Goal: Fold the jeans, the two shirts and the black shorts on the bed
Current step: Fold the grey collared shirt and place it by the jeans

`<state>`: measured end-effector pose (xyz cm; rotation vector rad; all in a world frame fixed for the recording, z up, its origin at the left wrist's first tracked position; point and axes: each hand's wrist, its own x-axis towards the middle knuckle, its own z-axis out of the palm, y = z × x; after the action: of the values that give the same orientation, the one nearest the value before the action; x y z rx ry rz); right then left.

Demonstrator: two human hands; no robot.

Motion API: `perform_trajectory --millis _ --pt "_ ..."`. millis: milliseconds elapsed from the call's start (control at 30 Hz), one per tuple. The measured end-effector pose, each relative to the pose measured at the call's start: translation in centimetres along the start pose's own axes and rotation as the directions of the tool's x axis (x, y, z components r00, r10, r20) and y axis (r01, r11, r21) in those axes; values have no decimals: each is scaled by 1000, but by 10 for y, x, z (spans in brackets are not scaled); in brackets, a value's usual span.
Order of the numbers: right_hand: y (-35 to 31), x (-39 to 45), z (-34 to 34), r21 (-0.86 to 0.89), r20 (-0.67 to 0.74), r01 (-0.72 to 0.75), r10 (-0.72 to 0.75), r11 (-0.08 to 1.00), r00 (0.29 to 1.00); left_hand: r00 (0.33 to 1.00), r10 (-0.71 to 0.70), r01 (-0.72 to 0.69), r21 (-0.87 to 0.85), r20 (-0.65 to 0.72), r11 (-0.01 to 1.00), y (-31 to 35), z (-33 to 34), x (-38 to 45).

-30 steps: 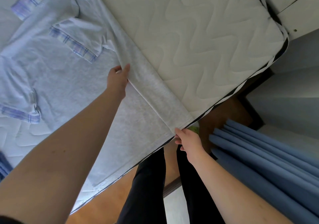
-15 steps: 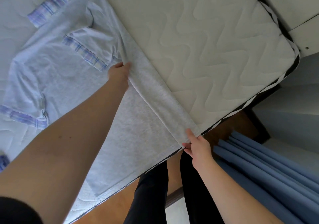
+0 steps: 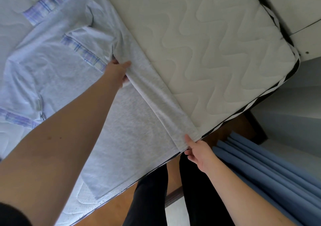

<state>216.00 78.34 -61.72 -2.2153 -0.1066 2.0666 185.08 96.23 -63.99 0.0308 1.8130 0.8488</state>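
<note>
A light grey shirt (image 3: 73, 79) with blue plaid collar and sleeve cuffs lies spread on the quilted mattress (image 3: 217, 55). Its right side is folded inward as a long narrow strip (image 3: 156, 93). My left hand (image 3: 117, 72) pinches the top of this folded strip near the collar. My right hand (image 3: 198, 151) grips the strip's lower end at the hem, at the mattress edge. The jeans, the other shirt and the black shorts are out of view.
The mattress edge (image 3: 257, 102) runs diagonally from lower left to upper right. Blue curtains (image 3: 271, 170) hang at lower right. My legs in black trousers (image 3: 199, 191) stand on the wooden floor (image 3: 111, 206) beside the bed.
Both hands have carried the shirt's side strip a little further inward over the body. The view shifted slightly so the shirt sits lower and more to the right.
</note>
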Motion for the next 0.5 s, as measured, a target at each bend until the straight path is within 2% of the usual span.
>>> perform_trajectory --millis 100,200,300,400,500 --pt "0 5 1 -15 9 -24 24 1000 1000 998 -17 3 233 59 972 -2 -1 -4" --pt "3 9 3 -94 30 -36 39 995 999 995 102 -97 226 -11 969 -10 1 -7" --pt "2 7 4 -121 -1 -34 34 992 999 998 51 -55 181 25 982 -25 4 -22" --pt "-2 10 -3 38 -104 -36 39 999 994 989 -54 25 203 136 979 -52 5 -36" --pt "-4 15 -12 268 -110 -17 48 963 993 982 -100 71 175 160 982 -83 5 -50"
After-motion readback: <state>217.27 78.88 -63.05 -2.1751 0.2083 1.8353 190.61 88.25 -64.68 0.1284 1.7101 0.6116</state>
